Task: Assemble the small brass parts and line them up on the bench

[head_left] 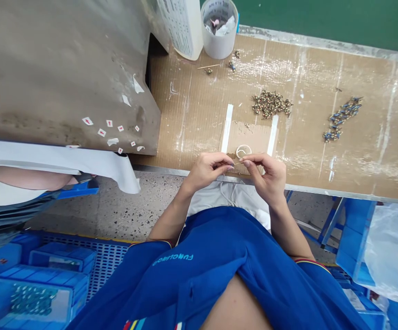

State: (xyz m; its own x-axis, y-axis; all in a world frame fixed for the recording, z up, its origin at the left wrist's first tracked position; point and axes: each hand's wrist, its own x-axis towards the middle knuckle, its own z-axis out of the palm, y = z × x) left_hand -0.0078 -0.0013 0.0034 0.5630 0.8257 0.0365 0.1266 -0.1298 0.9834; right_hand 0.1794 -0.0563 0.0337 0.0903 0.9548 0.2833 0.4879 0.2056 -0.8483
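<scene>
Head view:
1. Left hand (207, 170) and right hand (266, 176) pinch a thin pale strand (237, 162) between their fingertips, grips nearly closed.
2. Strand sits above a cardboard pad (254, 140), near a pale ring (243, 151).
3. Brass fittings (271, 103) lie farther along the bench (305, 151).

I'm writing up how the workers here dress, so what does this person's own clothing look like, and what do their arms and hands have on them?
The left hand and right hand are bare, with no gloves. The person wears a blue shirt with short sleeves, each ending in a narrow multicoloured striped cuff, and pale lettering on the front.
</scene>
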